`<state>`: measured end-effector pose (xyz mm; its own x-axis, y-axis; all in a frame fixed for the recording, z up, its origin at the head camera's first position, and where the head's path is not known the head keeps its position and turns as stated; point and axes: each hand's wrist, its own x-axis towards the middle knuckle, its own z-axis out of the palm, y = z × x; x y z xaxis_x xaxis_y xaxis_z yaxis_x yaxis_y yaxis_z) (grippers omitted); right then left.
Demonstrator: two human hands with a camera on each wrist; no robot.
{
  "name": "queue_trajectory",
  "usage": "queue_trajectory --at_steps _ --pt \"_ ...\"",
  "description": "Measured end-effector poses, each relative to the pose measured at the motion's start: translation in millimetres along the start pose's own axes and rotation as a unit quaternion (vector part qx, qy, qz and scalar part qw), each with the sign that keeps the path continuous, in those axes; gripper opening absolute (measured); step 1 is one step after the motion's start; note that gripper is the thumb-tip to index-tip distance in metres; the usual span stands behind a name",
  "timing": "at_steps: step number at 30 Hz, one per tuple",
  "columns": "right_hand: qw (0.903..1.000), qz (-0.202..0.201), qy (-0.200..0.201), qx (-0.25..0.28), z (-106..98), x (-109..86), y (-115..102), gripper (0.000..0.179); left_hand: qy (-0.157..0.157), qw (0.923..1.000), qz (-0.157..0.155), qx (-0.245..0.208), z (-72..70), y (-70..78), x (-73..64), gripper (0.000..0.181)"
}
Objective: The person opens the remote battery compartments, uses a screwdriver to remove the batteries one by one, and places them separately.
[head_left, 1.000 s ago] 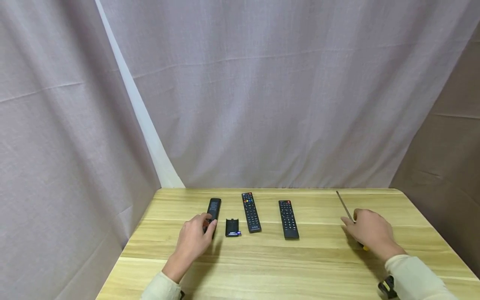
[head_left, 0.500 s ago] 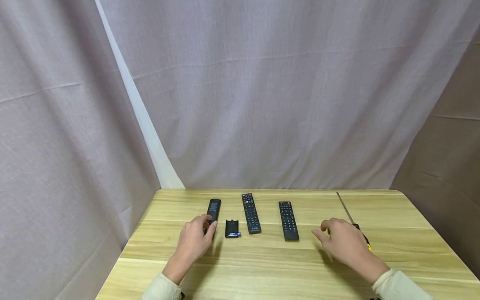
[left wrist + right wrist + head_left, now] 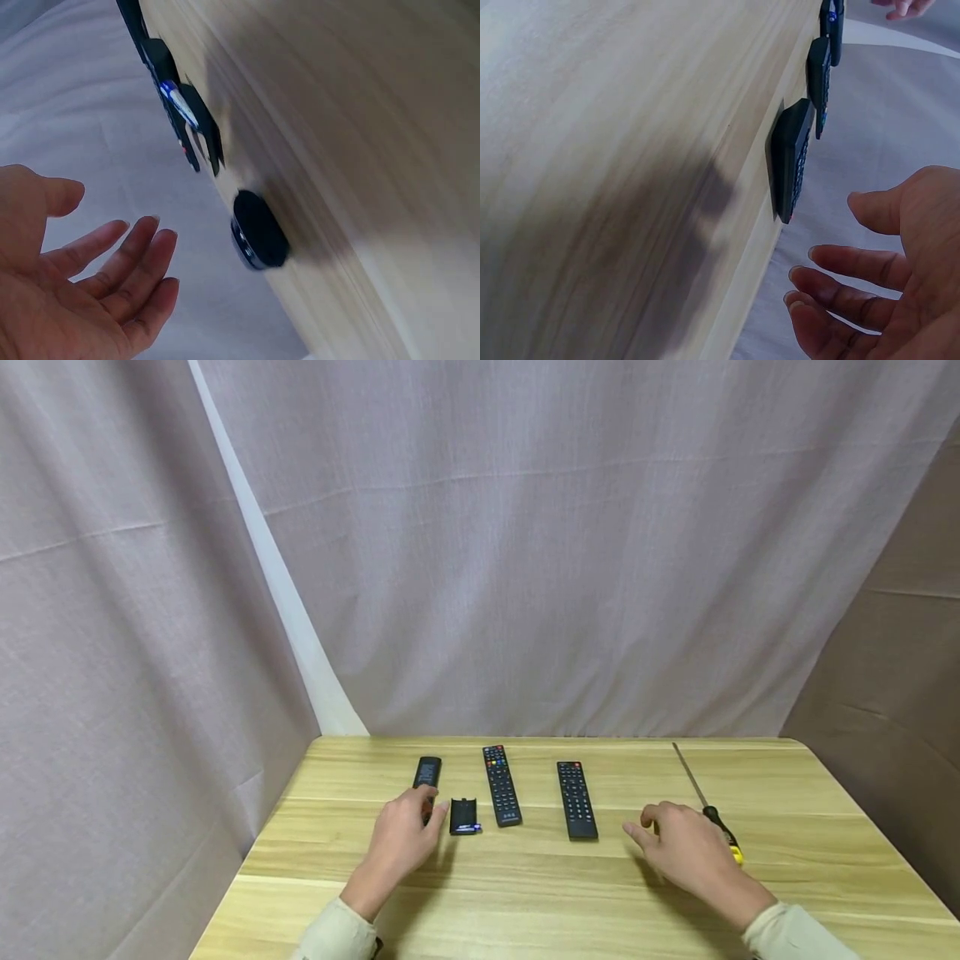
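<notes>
At the left, a black remote control (image 3: 428, 770) lies back up on the table. My left hand (image 3: 400, 833) hovers near its lower end, fingers relaxed and apart. The left wrist view has that hand (image 3: 97, 281) empty, with the remote control (image 3: 259, 231) beyond its fingertips. To the right of it is a small black battery cover (image 3: 463, 812), with a blue and white battery (image 3: 467, 828) on its near end. My right hand (image 3: 684, 846) is loosely spread and empty, between a button-side-up remote control (image 3: 576, 800) and a screwdriver (image 3: 722, 827) with a black and yellow handle.
Another black remote control (image 3: 502, 787) with coloured buttons lies in the middle, buttons up. Everything rests on a light wooden table (image 3: 525, 893). Grey curtains (image 3: 525, 568) hang right behind its back edge and along the sides.
My right hand has come off the screwdriver and moved left, then stayed still. My left hand has drawn off the left remote control and shifted slightly right.
</notes>
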<state>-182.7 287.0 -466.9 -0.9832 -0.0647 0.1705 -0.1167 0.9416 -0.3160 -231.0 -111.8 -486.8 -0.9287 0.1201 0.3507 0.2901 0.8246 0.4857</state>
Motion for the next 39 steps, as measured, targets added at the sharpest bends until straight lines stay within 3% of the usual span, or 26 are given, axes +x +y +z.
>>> queue_trajectory --at_steps 6,12,20,27,32,39 --pt "1.0000 0.006 -0.006 0.004 2 0.0 -1 0.026 -0.029 0.9983 0.041 0.030 16.7 18.2 11.4 0.034" --pt "0.9999 0.008 -0.007 0.006 4 -0.3 -2 0.025 -0.077 0.9939 0.052 0.059 35.9 40.7 32.2 0.044" --pt "1.0000 -0.003 0.000 0.001 5 -1.2 -4 0.027 -0.164 0.9831 -0.005 0.082 69.7 56.7 64.8 0.066" --pt "1.0000 0.001 -0.007 0.004 3 -1.6 -5 0.026 -0.160 0.9809 -0.043 0.102 91.5 62.1 85.7 0.062" --pt "1.0000 -0.007 0.000 0.000 4 2.7 -5 0.025 -0.147 0.9825 -0.074 0.087 101.7 61.4 100.5 0.068" --pt "0.9997 -0.017 0.014 -0.011 7 2.3 -6 0.026 -0.141 0.9851 -0.080 0.059 107.2 66.2 112.0 0.066"
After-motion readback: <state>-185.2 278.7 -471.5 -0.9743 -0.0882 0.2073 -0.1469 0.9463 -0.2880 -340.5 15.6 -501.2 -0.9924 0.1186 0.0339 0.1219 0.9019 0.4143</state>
